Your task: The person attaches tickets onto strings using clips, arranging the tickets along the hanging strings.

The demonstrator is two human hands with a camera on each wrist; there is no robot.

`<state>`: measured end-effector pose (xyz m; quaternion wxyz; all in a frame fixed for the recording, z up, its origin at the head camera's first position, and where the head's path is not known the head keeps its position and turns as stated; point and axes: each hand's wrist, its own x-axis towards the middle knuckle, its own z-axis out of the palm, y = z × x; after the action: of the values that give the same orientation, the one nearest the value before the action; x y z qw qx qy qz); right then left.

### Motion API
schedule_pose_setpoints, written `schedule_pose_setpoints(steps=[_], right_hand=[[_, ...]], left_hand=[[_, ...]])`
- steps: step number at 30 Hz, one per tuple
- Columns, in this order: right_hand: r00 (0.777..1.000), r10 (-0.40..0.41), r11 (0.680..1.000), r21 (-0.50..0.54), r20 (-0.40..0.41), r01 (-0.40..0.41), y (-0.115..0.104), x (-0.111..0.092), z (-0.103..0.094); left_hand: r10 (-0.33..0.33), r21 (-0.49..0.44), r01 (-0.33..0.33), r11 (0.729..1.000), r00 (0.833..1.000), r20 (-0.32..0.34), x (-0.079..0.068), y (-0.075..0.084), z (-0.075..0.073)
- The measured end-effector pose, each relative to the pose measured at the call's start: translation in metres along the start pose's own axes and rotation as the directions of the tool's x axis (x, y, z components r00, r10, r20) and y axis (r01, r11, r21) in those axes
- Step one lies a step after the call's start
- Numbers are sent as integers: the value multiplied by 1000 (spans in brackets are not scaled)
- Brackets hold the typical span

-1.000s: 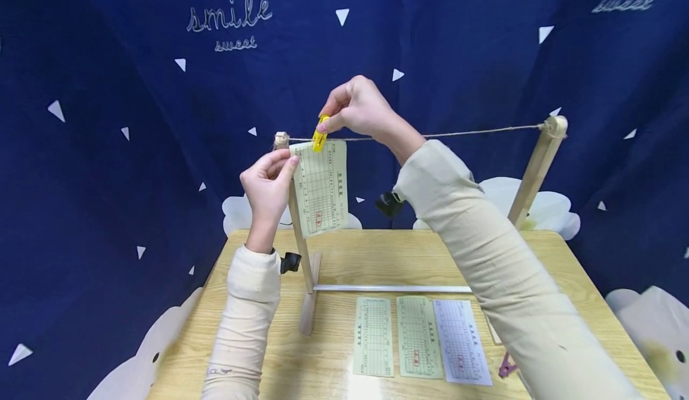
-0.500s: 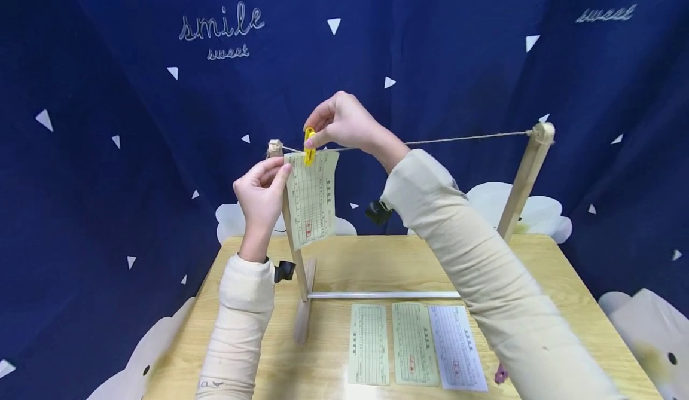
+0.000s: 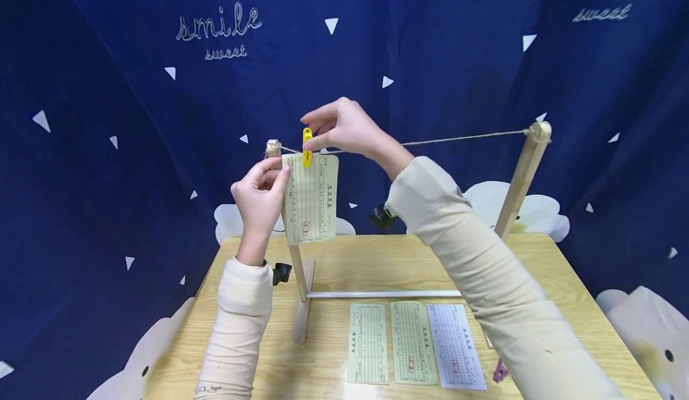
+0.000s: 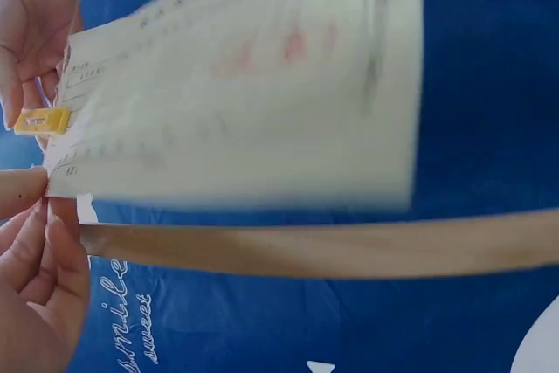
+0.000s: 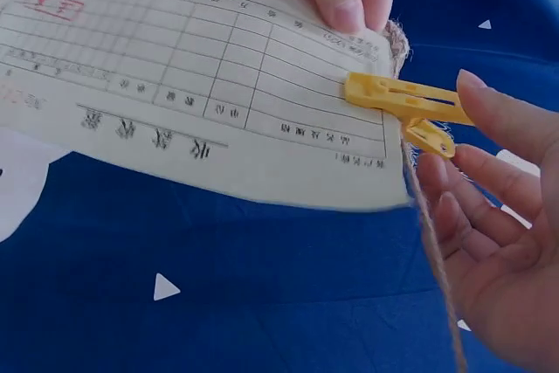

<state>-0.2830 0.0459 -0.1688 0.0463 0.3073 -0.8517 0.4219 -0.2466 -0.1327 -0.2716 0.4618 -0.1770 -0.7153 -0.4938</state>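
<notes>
A pale green receipt [image 3: 312, 202] hangs at the left end of a twine line [image 3: 468, 138]. Its upper left corner is pinched between the thumb and fingers of my left hand [image 3: 257, 200]. A yellow clothespin [image 5: 384, 98] bites the receipt's top edge at the twine. Beside it is my right hand [image 3: 352, 126], thumb at one handle of the clothespin and fingers spread away from the other. In the left wrist view the receipt [image 4: 244, 102] looks blurred, and the clothespin [image 4: 42, 120] shows at its edge.
Two wooden posts [image 3: 522, 182] carry the twine, joined low down by a pale bar [image 3: 382, 294]. Two green receipts [image 3: 368, 343] and a lilac receipt [image 3: 456, 346] lie on the wooden table [image 3: 258, 328]. A purple clothespin [image 3: 500, 371] is partly hidden by the right sleeve.
The right hand's index finger has come off the yellow clothespin, which it pinched earlier. The clothespin stays on the receipt's top edge. The left hand keeps its pinch; the view has shifted slightly.
</notes>
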Motion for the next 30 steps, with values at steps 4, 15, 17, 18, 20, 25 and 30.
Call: schedule_pose_setpoints(steps=[4,15,17,18,20,25,30], right_hand=[[999,-3,1000,-2,-38,3,2,-6,-2],[994,-19,992,125,-110,32,2,-31,-13],[992,-38,988,145,-120,56,3,-37,-14],[991,-45,986,154,-125,64,3,-40,-15],[989,-58,983,168,-134,80,4,-46,-16],[984,-97,968,214,-151,128,9,-63,-16],[977,-146,954,239,-158,181,17,-82,-15]], left_hand=[[74,88,-75,993,997,14,-2,0,-1],[122,128,-127,984,991,48,-10,-2,-9],[128,121,-134,984,990,52,-12,-2,-11],[129,117,-135,984,990,54,-13,-3,-12],[127,103,-133,986,990,60,-16,-2,-13],[106,62,-112,992,991,84,-23,0,-17],[77,-10,-76,997,989,125,-35,1,-21]])
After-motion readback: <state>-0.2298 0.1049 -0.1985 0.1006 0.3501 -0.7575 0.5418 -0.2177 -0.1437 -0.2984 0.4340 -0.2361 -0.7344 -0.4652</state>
